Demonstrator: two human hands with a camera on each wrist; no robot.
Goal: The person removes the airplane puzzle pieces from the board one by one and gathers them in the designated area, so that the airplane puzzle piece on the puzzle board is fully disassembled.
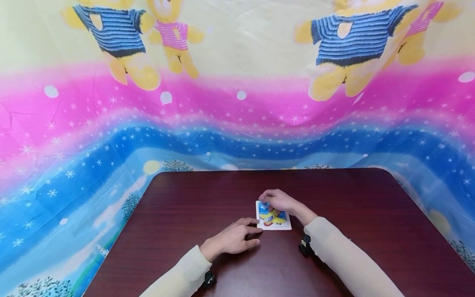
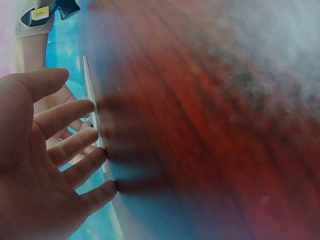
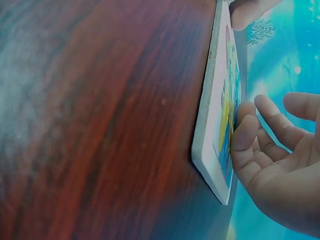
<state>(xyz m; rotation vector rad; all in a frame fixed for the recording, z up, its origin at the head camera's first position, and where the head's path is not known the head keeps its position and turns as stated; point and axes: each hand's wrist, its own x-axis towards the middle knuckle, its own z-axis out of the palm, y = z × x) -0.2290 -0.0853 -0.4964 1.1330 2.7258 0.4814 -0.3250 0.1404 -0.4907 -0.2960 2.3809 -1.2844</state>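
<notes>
On the table (image 1: 208,194) lies a square white-bordered picture board (image 1: 273,225) showing a yellow airplane on blue. In the right wrist view the board (image 3: 204,125) has a thick pale edge. My left hand (image 1: 236,236) rests at its left side, fingers spread, fingertips right at the edge; in the left wrist view the left hand (image 2: 60,145) has its fingers nearly straight. My right hand (image 1: 282,201) reaches over the upper part of the picture, and its thumb (image 3: 245,134) and a bent finger come together on the surface. I cannot tell whether anything is between them.
Behind and beside the table hangs a patterned curtain (image 1: 241,111) with printed bears and snowflakes. A black wrist device (image 1: 306,246) sits under the right sleeve (image 1: 334,247), and another black device (image 1: 209,279) is under the left sleeve (image 1: 185,270).
</notes>
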